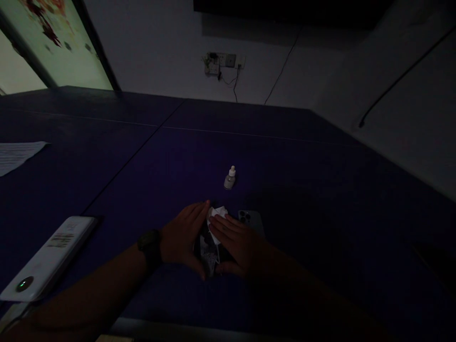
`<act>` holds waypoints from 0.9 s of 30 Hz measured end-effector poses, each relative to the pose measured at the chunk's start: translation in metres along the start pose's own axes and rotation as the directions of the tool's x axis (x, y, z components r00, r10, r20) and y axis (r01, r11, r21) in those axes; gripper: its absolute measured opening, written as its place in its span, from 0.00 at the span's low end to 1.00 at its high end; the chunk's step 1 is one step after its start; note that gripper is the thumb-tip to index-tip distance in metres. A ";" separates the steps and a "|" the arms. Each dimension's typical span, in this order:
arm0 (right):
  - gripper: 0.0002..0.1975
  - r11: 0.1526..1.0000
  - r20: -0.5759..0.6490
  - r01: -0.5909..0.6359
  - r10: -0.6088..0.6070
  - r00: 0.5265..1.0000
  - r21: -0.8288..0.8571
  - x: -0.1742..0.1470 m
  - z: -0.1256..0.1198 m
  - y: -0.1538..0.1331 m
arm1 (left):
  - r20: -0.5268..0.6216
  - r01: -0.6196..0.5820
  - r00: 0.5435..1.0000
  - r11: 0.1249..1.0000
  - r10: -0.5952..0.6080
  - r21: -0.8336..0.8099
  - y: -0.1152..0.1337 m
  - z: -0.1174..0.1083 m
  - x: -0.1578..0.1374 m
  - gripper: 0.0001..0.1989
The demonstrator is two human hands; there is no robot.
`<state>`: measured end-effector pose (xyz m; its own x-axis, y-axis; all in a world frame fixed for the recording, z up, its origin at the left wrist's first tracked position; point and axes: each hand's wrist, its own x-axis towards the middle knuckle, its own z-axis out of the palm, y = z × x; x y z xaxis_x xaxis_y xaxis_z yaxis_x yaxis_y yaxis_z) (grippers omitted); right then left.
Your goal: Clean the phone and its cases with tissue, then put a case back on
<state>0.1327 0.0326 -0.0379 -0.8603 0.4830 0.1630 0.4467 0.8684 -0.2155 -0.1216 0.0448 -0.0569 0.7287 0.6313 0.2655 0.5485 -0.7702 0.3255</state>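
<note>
Between my hands on the blue table lies a flat, phone-sized dark object (207,251) with a greyish, glossy-looking surface. My left hand (183,235), with a dark watch on its wrist, braces the left side of it, fingers along the upper part and thumb near the lower edge. A crumpled white tissue (216,213) rests on its upper part. My right hand (238,242) presses that tissue down with its fingers, its thumb near the object's lower right. Just right of it lies a phone (252,218), camera lenses up, partly hidden by the hand. A small dropper bottle (230,178) stands beyond both hands.
A white power bank (50,259) with a lit green indicator lies at left on the table (142,171). Paper (19,154) sits at the far left. Sockets with plugs and cables (223,61) are on the wall behind. The room is dim.
</note>
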 end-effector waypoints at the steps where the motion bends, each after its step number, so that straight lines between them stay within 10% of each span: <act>1: 0.45 1.000 0.012 0.009 -0.009 1.000 0.010 0.000 -0.001 0.000 | 0.002 -0.002 1.000 1.000 0.002 -0.006 0.001 0.000 0.000 0.80; 27: 0.44 0.998 0.035 -0.012 0.010 0.999 0.067 -0.014 -0.011 -0.003 | 0.078 0.058 0.995 0.998 -0.055 -0.039 0.009 -0.014 -0.008 0.79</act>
<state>0.1461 0.0247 -0.0289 -0.8638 0.4875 0.1269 0.4399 0.8528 -0.2815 -0.1280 0.0342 -0.0434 0.7271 0.6636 0.1758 0.5737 -0.7280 0.3754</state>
